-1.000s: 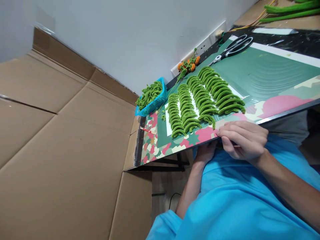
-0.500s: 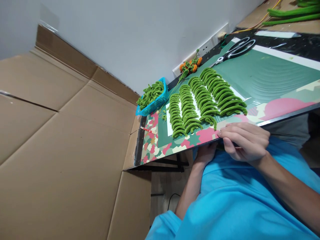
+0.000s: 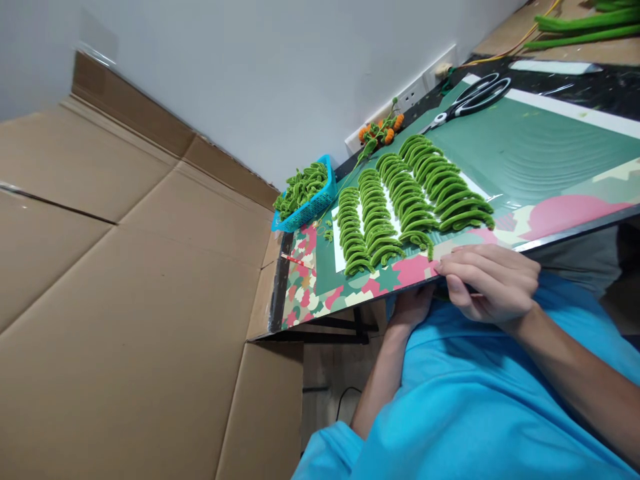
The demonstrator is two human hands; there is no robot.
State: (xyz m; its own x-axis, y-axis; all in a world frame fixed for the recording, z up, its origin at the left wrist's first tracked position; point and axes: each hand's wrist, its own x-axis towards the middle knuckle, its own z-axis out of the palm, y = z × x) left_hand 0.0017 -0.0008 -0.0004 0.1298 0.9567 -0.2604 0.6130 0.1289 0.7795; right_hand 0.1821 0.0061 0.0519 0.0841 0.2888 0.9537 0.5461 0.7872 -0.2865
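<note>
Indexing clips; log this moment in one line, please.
left hand: partly hidden below table edge; right hand: at table edge, hold unclear; curved green pieces: four rows, mostly on white sheet; blue basket: similar pieces

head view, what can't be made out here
In the head view:
- left hand: fingertips hidden beneath the camouflage-patterned tabletop
- right hand: anything in its grasp, hidden by the hand itself
- long fuzzy green stems: cut off by the right picture edge
- blue plastic basket: floor hidden by curved fuzzy green pieces
</note>
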